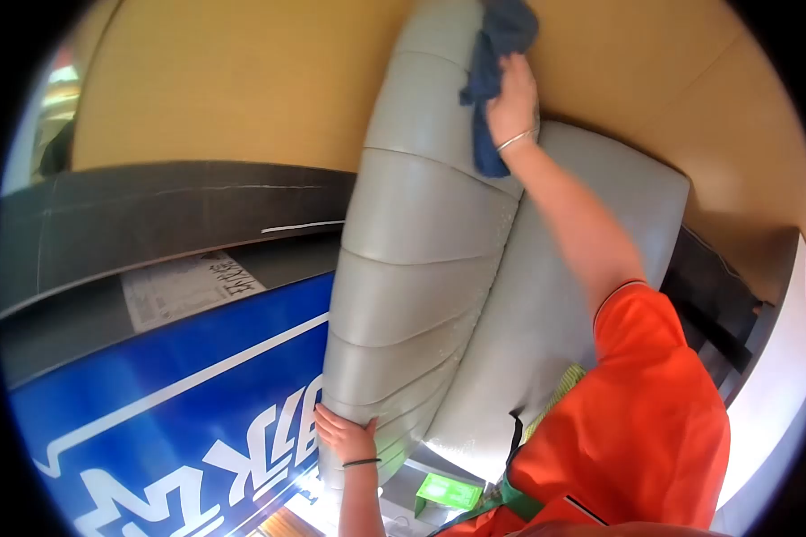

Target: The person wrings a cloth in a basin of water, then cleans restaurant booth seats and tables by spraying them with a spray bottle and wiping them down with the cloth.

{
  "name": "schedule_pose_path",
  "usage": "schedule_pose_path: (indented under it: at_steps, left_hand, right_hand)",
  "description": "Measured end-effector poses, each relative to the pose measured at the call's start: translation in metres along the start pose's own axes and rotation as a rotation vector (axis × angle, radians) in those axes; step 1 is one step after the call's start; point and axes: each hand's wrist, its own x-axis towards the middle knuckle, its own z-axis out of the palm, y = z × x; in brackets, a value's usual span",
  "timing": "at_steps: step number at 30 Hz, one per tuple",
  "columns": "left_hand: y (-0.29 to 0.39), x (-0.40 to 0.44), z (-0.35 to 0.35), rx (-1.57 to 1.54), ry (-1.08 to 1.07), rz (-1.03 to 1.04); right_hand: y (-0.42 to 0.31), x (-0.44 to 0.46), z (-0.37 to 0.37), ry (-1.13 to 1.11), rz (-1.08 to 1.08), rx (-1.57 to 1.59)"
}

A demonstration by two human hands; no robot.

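Observation:
A grey padded bench has a ribbed backrest (421, 210) and a smooth seat (591, 215). Near the top of the view my right hand (513, 100) presses a dark blue cloth (488, 80) against the far end of the backrest. Part of the cloth bunches beyond my fingers, and another part hangs beside my wrist. My left hand (347, 437) lies on the near end of the backrest by its outer edge. Its fingers are stretched out, the thumb apart, and no object shows in it.
Behind the backrest run a dark stone-like ledge (170, 210), a paper sheet with writing (188, 288) and a blue sign with white characters (197, 385). A tan wall panel (224, 80) rises beyond. A bright green item (448, 491) is below, near my body.

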Motion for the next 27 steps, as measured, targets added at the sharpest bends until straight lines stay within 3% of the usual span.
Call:
schedule_pose_path:
  at_steps: [3, 4, 6, 7, 9, 10, 11, 12, 13, 15, 16, 17, 20, 22, 24, 25, 27]
  left_hand:
    - [0.002, 0.001, -0.005, 0.007, -0.013, -0.002]
    - [0.0, 0.001, -0.005, -0.002, -0.031, -0.02]
    - [-0.007, -0.001, 0.0, -0.007, -0.045, -0.024]
    - [-0.007, 0.0, 0.002, 0.002, -0.03, -0.013]
    - [-0.011, -0.002, 0.001, 0.023, -0.021, 0.022]
    - [-0.011, -0.002, 0.0, -0.007, -0.019, 0.016]
    - [-0.013, -0.001, 0.0, -0.014, -0.005, 0.039]
    - [-0.015, -0.001, 0.003, 0.002, -0.008, 0.045]
    - [-0.016, -0.001, 0.003, 0.022, -0.01, 0.047]
    - [-0.013, 0.002, 0.004, 0.021, -0.006, 0.051]
    - [-0.013, -0.002, 0.001, 0.012, 0.001, 0.049]
    - [-0.015, -0.004, -0.001, 0.016, -0.009, 0.053]
    - [-0.012, -0.001, 0.004, 0.013, -0.005, 0.004]
    - [-0.012, 0.002, 0.008, 0.01, 0.002, 0.018]
    - [-0.02, -0.001, 0.009, 0.004, -0.015, -0.018]
    - [-0.015, 0.002, 0.014, -0.002, 0.001, -0.009]
    - [-0.02, 0.0, 0.006, 0.045, -0.04, -0.043]
  right_hand:
    - [-0.034, -0.114, -0.028, -0.214, -0.053, 0.135]
    - [-0.051, -0.164, -0.049, -0.466, 0.056, 0.185]
    - [-0.086, -0.243, -0.082, -0.94, 0.035, 0.17]
    - [-0.08, -0.269, -0.072, -0.993, 0.073, 0.283]
    - [-0.07, -0.215, -0.047, -1.128, 0.493, 0.209]
    - [-0.05, -0.176, -0.021, -0.87, 0.818, 0.602]
    - [-0.03, -0.137, 0.004, -0.297, 1.199, 1.39]
    - [-0.01, -0.097, 0.03, 0.136, 1.258, 1.781]
    - [0.013, -0.042, 0.026, 0.197, 1.417, 2.004]
    - [0.065, 0.029, 0.034, 0.171, 1.082, 1.909]
    - [0.068, 0.019, 0.035, 0.176, 1.1, 1.899]
    - [0.069, 0.009, 0.033, 0.17, 0.95, 1.559]
    - [0.033, -0.083, 0.012, 0.003, 0.93, 1.2]
    - [-0.01, -0.189, -0.015, -0.25, 0.785, 0.825]
    - [-0.037, -0.251, -0.031, -0.475, 0.583, 0.655]
    - [-0.037, -0.235, -0.035, -0.479, 0.496, 0.609]
    - [0.003, -0.168, -0.006, -0.214, 0.515, 0.478]
